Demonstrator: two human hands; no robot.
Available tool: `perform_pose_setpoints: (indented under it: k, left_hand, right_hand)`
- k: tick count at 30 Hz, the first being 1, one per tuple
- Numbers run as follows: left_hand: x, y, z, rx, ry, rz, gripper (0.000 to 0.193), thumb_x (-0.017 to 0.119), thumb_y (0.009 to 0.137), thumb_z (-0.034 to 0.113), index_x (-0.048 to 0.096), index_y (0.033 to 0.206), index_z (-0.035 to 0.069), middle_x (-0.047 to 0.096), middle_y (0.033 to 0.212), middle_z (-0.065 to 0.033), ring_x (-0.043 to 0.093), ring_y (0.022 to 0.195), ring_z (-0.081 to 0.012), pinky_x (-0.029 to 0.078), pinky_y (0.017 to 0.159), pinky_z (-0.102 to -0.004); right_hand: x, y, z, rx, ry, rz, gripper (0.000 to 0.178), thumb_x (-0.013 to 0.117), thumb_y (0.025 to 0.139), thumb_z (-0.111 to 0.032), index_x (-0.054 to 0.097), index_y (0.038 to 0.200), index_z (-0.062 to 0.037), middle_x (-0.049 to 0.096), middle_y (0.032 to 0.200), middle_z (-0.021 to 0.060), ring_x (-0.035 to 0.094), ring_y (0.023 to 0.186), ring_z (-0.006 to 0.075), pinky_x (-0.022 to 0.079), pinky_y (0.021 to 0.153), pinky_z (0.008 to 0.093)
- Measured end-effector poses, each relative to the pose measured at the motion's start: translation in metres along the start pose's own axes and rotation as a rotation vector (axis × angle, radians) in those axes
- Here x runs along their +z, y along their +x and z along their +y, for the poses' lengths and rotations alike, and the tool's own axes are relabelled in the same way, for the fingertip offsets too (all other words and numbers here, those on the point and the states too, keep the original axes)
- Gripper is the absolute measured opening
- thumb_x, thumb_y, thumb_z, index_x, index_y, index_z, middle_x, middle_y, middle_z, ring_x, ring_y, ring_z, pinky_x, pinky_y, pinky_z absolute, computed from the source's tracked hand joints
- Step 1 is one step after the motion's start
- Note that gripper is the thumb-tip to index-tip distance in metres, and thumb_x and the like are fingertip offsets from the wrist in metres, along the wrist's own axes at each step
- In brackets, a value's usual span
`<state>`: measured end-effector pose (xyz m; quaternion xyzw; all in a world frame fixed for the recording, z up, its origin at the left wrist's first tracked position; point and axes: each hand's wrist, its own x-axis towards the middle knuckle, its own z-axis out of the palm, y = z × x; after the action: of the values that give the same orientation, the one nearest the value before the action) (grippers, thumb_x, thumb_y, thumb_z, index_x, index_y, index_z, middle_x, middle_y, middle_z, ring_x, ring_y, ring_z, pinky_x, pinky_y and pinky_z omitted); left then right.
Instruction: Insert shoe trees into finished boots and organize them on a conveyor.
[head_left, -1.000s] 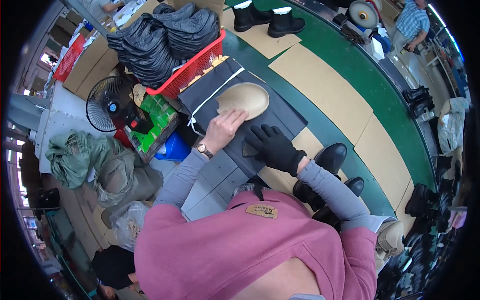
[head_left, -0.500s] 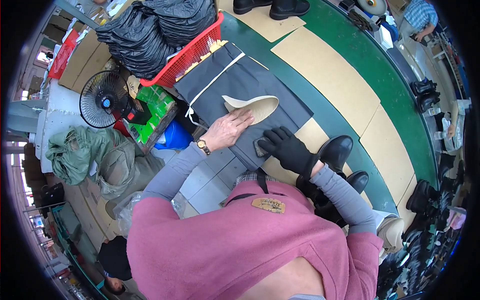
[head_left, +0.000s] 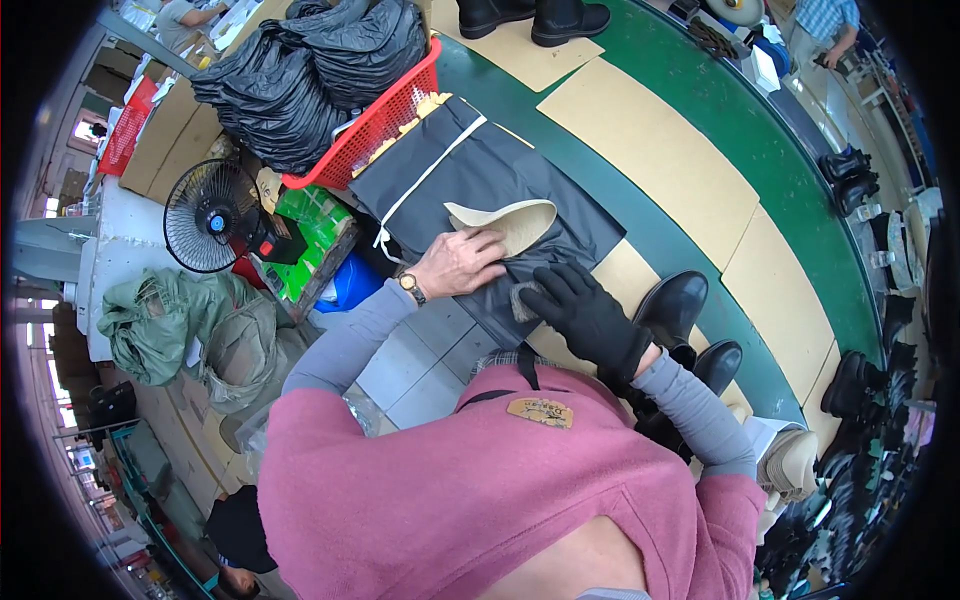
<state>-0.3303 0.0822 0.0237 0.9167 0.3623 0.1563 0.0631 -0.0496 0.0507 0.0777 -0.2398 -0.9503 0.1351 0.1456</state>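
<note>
Beige insole-shaped piece [head_left: 525,222]: over the middle of the dark cloth [head_left: 500,165], its far edge curled up and one pointed corner at 10 o'clock. Whether it rests fully on the cloth or is partly lifted, I cannot tell.

Bare left hand [head_left: 458,264]: at the piece's 8 o'clock, fingers bent and slightly apart, the upper ones touching its near edge. The thumb is hidden, so a pinch cannot be confirmed.

Black-gloved right hand [head_left: 588,315]: at the piece's 5 o'clock, apart from it, fingers curled and lying close together, with a small grey block [head_left: 523,302] held at the thumb side.

Grey block: at the piece's 6 o'clock, above or against the cloth; which, I cannot tell.

Wristwatch [head_left: 409,283]: on the left wrist, below a grey sleeve [head_left: 345,335].

White tape [head_left: 430,182]: slanting across the cloth at the piece's 10 o'clock.

Red basket [head_left: 398,115]: beyond the cloth at 11 o'clock, black plastic bags [head_left: 270,95] against its far side.

Black fan [head_left: 212,215]: at 9 o'clock, beside a green carton [head_left: 318,222].

Green sacks [head_left: 155,320]: between 8 and 9 o'clock, below the fan.

Cardboard sheets [head_left: 660,140]: at 2 o'clock, along the green tabletop [head_left: 735,120].

Black boots [head_left: 672,305]: at 4 o'clock, just beside the gloved hand.
</note>
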Motion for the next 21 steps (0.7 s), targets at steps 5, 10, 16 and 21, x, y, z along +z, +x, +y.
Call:
perform_pose_setpoints:
  k: [5,10,16,21]
  left_hand:
    - [-0.021,0.007,0.019,0.129,-0.085,-0.175,0.065,0.072,0.071,0.063,0.062,0.117,0.017,0.052,0.132,-0.0105,0.049,0.122,-0.0438,0.052,0.092,-0.0498]
    - [-0.006,0.004,0.021,0.109,-0.096,-0.018,0.034,0.074,0.079,0.037,0.065,0.101,0.013,0.058,0.118,-0.0068,0.051,0.121,-0.0391,0.044,0.103,-0.0491]
    - [-0.01,0.013,0.024,-0.279,-0.588,0.18,0.011,0.066,0.087,0.013,0.065,0.091,0.002,0.068,0.088,-0.013,0.067,0.085,-0.0292,0.053,0.076,-0.0376]
    - [-0.025,0.019,0.001,-0.469,-0.553,0.066,0.02,0.059,0.094,0.016,0.067,0.098,-0.002,0.068,0.082,-0.0185,0.068,0.075,-0.0297,0.052,0.07,-0.0364]
  right_hand:
    - [-0.006,-0.015,-0.007,0.073,0.003,-0.053,0.049,0.061,0.078,-0.008,0.057,0.127,-0.0049,0.053,0.125,0.0215,0.05,0.12,0.0367,0.036,0.108,0.0481]
    - [-0.021,-0.023,-0.005,0.16,-0.017,-0.089,0.047,0.061,0.08,-0.009,0.056,0.127,-0.0028,0.052,0.127,0.0223,0.05,0.119,0.0362,0.035,0.109,0.0479]
    - [-0.037,-0.016,-0.016,0.125,0.035,0.013,0.058,0.061,0.073,0.001,0.055,0.13,-0.005,0.051,0.132,0.0219,0.048,0.124,0.0391,0.042,0.104,0.0469]
    - [-0.013,-0.006,-0.016,-0.052,0.012,0.061,0.056,0.067,0.075,-0.015,0.057,0.13,-0.0102,0.051,0.133,0.0195,0.048,0.125,0.0366,0.04,0.105,0.0467]
